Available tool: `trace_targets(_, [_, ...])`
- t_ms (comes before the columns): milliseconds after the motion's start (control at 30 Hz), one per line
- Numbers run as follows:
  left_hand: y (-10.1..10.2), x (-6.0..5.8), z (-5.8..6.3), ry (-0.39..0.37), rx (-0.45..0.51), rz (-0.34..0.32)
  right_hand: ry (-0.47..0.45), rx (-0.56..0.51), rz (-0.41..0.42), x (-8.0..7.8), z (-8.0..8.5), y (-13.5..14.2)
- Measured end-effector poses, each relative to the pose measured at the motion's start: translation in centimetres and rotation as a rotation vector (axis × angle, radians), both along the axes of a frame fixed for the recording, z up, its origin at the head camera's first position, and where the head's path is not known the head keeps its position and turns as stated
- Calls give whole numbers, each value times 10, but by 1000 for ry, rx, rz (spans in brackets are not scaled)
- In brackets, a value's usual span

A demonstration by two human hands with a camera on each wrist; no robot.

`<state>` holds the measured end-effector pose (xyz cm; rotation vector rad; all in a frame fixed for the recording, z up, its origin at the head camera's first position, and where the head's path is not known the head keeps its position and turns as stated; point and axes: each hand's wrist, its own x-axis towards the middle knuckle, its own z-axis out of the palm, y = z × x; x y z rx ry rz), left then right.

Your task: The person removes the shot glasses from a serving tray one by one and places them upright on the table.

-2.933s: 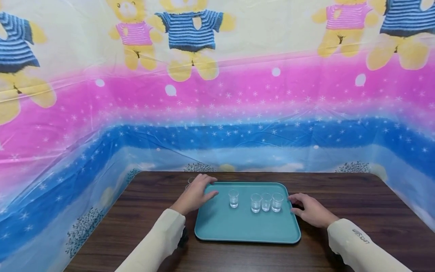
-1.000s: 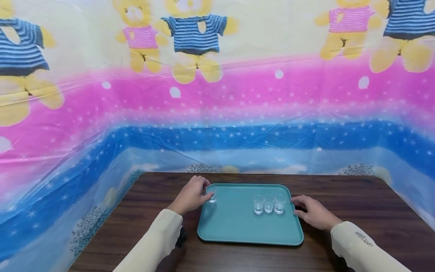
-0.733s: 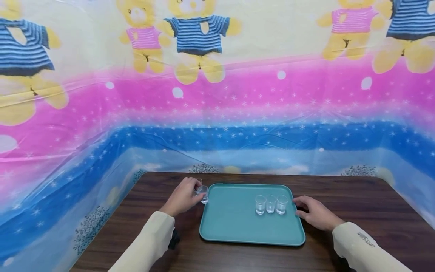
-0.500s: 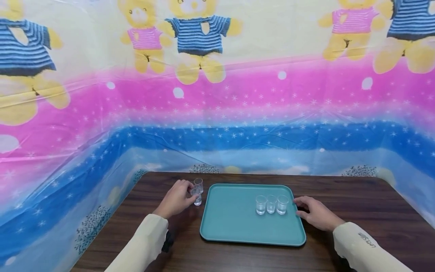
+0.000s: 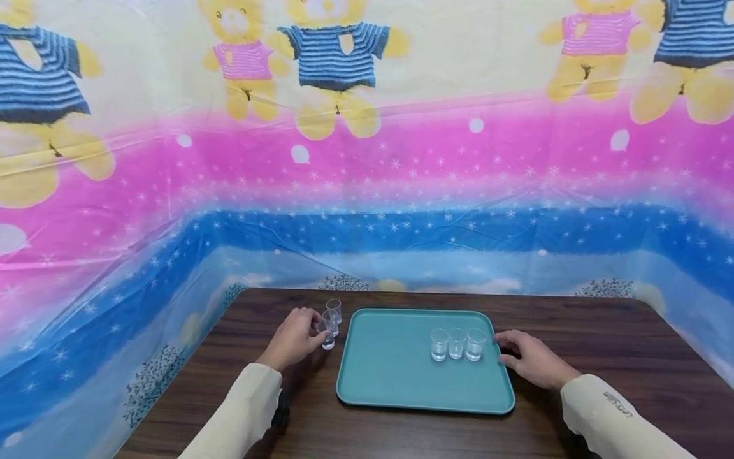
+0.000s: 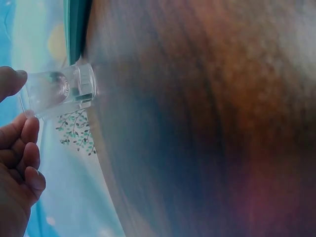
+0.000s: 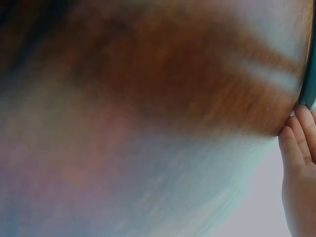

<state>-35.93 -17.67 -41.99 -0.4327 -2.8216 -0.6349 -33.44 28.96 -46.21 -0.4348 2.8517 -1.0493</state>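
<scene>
Left hand (image 5: 291, 338) pinching 1 glass (image 6: 59, 92)
Thumb-and-finger grip, toward the desk's (image 5: 573, 319) far left corner; right hand (image 5: 530, 360), fingers nearly straight, touches the tray's (image 5: 395, 382) right edge.

Wrist views | left hand (image 6: 15, 168), right hand (image 7: 298, 177) — edge-cropped | tabletop (image 7: 148, 79) — blurred

Pinches a clear shot glass (image 6: 54, 91) near its rim with the left hand (image 6: 17, 158), beside a teal tray (image 6: 76, 29) and wood-grain tabletop (image 6: 187, 98).
</scene>
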Motion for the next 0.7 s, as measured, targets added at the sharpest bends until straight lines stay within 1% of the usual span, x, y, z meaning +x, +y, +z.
trace_targets(333, [3,-2,-3,31,18,35,1,-4,-1,1,1,0])
trace_targets(467, [3,-2,-3,77,29,30,0,-10,1,1,0,0])
trace_targets(567, [7,-1,0,120,46,-12,5,-10,0,1,0,0])
trace_targets(700, [17,0,4,136,63,-125,8,-7,0,1,0,-1])
